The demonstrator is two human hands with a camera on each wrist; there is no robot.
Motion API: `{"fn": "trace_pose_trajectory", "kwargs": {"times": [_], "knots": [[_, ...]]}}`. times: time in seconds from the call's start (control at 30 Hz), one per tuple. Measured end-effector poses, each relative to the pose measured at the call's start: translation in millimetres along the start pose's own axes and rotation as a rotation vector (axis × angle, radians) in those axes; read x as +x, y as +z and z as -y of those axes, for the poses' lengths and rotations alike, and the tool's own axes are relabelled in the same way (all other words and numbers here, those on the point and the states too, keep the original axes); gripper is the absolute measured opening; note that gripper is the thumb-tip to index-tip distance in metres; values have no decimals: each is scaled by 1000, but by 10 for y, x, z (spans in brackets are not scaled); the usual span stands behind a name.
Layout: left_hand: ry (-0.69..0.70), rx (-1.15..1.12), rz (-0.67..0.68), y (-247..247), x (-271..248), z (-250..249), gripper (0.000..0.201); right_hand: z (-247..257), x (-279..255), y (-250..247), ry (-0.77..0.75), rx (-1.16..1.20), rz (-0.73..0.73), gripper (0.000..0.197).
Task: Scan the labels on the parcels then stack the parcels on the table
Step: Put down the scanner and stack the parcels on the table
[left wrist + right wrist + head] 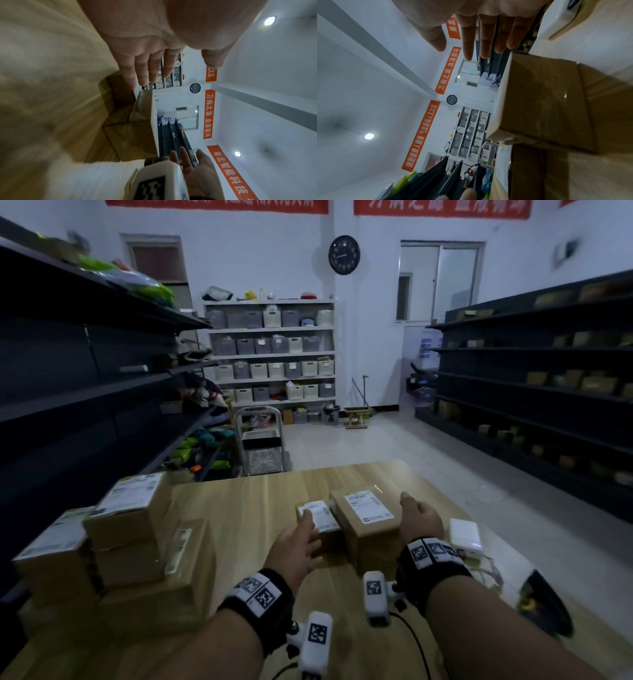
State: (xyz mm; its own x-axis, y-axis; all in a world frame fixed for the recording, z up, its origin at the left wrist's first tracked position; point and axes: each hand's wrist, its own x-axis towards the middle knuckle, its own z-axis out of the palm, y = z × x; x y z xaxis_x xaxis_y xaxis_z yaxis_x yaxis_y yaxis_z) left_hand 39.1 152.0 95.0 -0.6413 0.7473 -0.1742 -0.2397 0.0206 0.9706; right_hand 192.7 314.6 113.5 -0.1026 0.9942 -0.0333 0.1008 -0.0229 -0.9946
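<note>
Two taped brown parcels with white labels on top sit side by side mid-table: a small parcel [318,518] [529,170] and a larger parcel [368,517] [135,136] [546,100] to its right. My left hand [310,539] [180,73] reaches over the small parcel's near left corner with straight fingers. I cannot tell whether it touches. My right hand [416,511] [464,50] is beside the larger parcel's right face, fingers straight, holding nothing. Several labelled parcels form a stack [133,546] at the table's left.
A white box-like device [466,537] [556,21] with cables lies right of my right hand. A dark rounded object [548,607] sits at the table's [246,508] right edge. Dark shelving flanks both sides. A hand cart [262,440] stands beyond the far edge.
</note>
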Motion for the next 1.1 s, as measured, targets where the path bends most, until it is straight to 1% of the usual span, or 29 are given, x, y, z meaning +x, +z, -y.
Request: {"fn": "trace_pose_trajectory", "kwargs": {"times": [0.07, 0.23, 0.3, 0.37, 0.47, 0.53, 0.6, 0.73, 0.8, 0.87, 0.9, 0.93, 1.0, 1.1], "knots": [[-23, -3, 53, 150, 58, 69, 67, -89, 102, -50, 46, -15, 6, 31], [-92, 52, 147, 422, 216, 237, 63, -249, 258, -73, 90, -50, 74, 53], [-97, 54, 155, 442, 289, 343, 65, -290, 280, -75, 112, -77, 100, 56], [-120, 67, 149, 454, 327, 410, 68, -329, 322, -97, 124, -125, 137, 54], [-144, 74, 151, 530, 291, 408, 74, -320, 350, -155, 105, -188, 202, 41], [-136, 61, 149, 567, 275, 389, 68, -310, 356, -172, 77, -211, 204, 35], [-119, 35, 146, 563, 270, 376, 63, -289, 310, -175, 69, -216, 201, 33], [-53, 9, 131, 461, 224, 338, 64, -187, 147, -172, 57, -153, 162, 33], [16, 25, 127, 400, 193, 298, 75, -100, 44, -159, 21, -124, 147, 34], [70, 55, 129, 331, 136, 227, 98, -11, -85, -115, -9, -69, 137, 34], [91, 60, 123, 280, 117, 196, 106, 28, -142, -80, -21, -32, 132, 33], [118, 64, 115, 226, 82, 153, 107, 73, -205, -39, -28, 5, 131, 33], [160, 89, 106, 79, -26, 40, 97, 153, -320, 80, -42, 63, 142, 35], [232, 81, 42, -181, -220, -109, 64, 218, -482, 318, -40, 133, 175, 38]]}}
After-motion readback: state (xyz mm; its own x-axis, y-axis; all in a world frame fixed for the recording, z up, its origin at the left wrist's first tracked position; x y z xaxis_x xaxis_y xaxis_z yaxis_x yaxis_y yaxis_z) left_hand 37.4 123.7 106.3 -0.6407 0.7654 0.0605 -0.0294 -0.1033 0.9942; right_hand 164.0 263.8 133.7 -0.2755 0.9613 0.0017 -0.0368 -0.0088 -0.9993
